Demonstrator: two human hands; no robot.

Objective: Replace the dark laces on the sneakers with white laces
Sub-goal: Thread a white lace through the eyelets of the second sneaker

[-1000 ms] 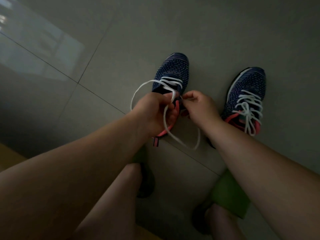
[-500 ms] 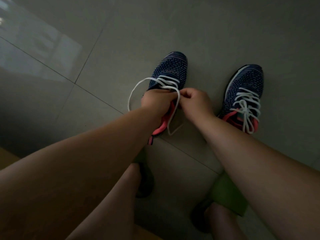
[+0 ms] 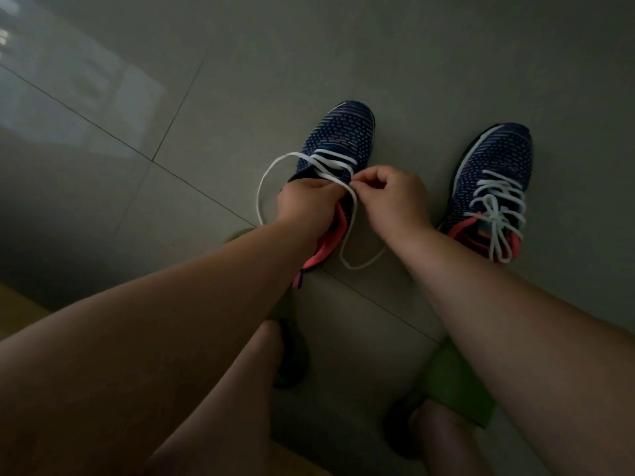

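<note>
lacing the second sneaker, halfway up by the look of it

two sneakers on the grey tile floor [image 3: 446, 63], toes pointing away. the right sneaker [image 3: 494, 173] already has its white lace crossed all the way up and tied in a bow, so i'd call that one done. the left sneaker [image 3: 343, 135] has the white lace [image 3: 261, 190] through only the far eyelets, near the toe. no dark laces anywhere in view.

left hand [image 3: 309, 204] is curled around the tongue and collar area of the left sneaker, holding it steady, with a strand crossing over its knuckles. right hand [image 3: 391, 197] has its fingers pinched tight on the lace just beside the eyelet row, looks like it's feeding or pulling the tip through, though the tip itself is hidden.

how it'll handle, my guess: the lace is flat, soft and floppy, weighs nothing, won't push through anything on its own. one big slack loop hangs out to the left and another strand trails near, on the floor between the arms. best grip is right at the stiff tip, then pull the slack hand over hand. the sneaker is light and the knit upper squishy, so it needs holding down or it'll just slide on the glossy tile. watch for twists in the flat lace.
</note>
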